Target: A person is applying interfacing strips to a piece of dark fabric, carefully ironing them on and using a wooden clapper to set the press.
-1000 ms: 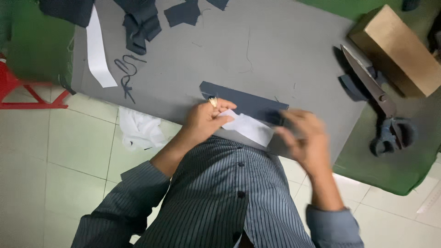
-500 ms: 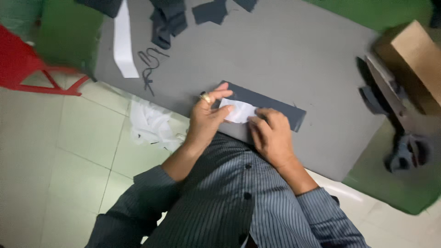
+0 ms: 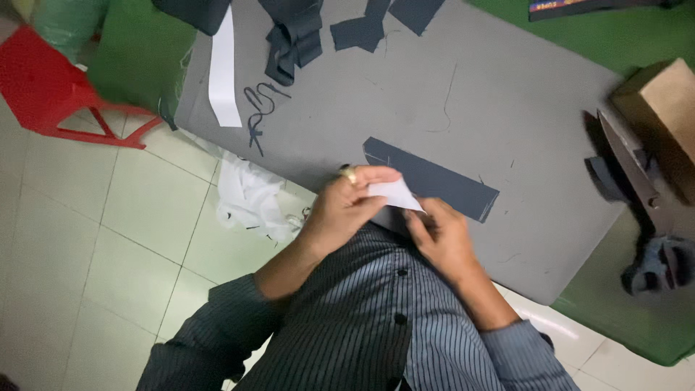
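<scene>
I stand at a grey mat [image 3: 463,94] laid over a green table [image 3: 622,43], with pale floor tiles [image 3: 87,253] below me. At ten o'clock a red stool [image 3: 51,90] sits on the floor, and white cloth [image 3: 250,195] hangs off the mat's near edge at about nine o'clock from my hands. Toward twelve o'clock lie dark scraps [image 3: 297,36] and a white strip [image 3: 223,69] running roughly twelve to six. At three o'clock big shears [image 3: 637,188] rest with the blades toward twelve and the handles toward five, and a brown box [image 3: 662,108] sits at two o'clock.

Just beyond my hands a dark strip [image 3: 434,179] lies flat on the mat, its long axis running from ten o'clock down to four o'clock, the far end at four cut a little ragged.

My left hand [image 3: 347,203], with a ring on one finger, is closed in a pinch on a white piece [image 3: 394,194], which is small and pointed, its tip aiming toward four o'clock. My right hand [image 3: 445,235] has its fingers curled under that tip, touching the piece from below. The piece sits over the near edge of the dark strip.
</scene>
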